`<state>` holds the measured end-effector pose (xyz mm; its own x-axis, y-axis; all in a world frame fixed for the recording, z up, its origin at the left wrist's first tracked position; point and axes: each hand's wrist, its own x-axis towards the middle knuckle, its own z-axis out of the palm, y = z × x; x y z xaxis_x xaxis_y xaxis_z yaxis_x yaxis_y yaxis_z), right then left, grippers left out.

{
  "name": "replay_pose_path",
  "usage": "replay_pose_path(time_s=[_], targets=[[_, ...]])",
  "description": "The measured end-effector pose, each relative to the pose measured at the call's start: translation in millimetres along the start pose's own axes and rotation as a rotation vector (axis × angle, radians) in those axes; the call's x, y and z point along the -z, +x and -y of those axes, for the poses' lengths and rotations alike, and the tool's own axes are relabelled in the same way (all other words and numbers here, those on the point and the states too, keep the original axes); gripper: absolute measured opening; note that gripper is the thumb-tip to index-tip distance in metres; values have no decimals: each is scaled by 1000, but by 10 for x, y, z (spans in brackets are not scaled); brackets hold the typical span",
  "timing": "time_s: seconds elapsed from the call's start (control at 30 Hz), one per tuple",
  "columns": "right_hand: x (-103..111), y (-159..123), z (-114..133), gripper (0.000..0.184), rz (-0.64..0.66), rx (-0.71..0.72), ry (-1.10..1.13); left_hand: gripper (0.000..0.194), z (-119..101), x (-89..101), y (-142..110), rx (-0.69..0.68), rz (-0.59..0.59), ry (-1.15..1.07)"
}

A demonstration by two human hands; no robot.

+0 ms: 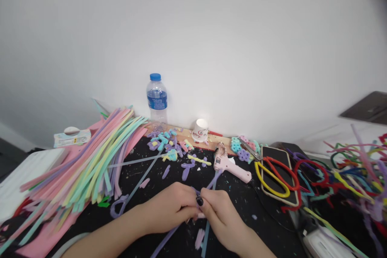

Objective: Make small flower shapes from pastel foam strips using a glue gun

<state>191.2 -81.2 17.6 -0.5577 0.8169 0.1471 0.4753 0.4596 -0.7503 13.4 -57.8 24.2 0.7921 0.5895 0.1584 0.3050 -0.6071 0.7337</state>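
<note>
My left hand (pixel 173 203) and my right hand (pixel 223 217) meet low in the middle of the view, fingertips pinched together. Between them is a purple pipe cleaner (pixel 215 178); one end sticks up past the right fingers, and a purple length runs down below the left hand. The exact spot they grip is hidden by the fingers. Dark polish shows on the right thumbnail. A pale blue pipe cleaner (pixel 206 238) passes beneath the hands. Just beyond the right hand lies a pink glue gun (pixel 232 168). Small purple pieces (pixel 187 169) lie beyond the left hand.
A large bundle of pastel pipe cleaners (pixel 90 161) covers the left side. Behind stand a water bottle (pixel 157 100) and a paper cup (pixel 200 130). Scissors (pixel 272 179) with yellow and red handles rest over a phone (pixel 276 159). Tangled colourful pipe cleaners (pixel 359 181) fill the right.
</note>
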Motion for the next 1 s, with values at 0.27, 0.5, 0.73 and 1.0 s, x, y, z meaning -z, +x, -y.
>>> replay_pose_path(time_s=[0.27,0.5,0.73,1.0], targets=[[-17,-11,6,27,45,7,-215,18,10,-53,-14,25,32,113],[-88,-5,-2,27,-212,-28,-187,18,19,-96,-35,-36,-112,318],[-99,4,-43,29,-305,-103,-31,31,69,-66,-31,-149,-167,659],[-126,-6,-70,33,-283,-200,63,33,126,-42,-14,-196,-170,723]])
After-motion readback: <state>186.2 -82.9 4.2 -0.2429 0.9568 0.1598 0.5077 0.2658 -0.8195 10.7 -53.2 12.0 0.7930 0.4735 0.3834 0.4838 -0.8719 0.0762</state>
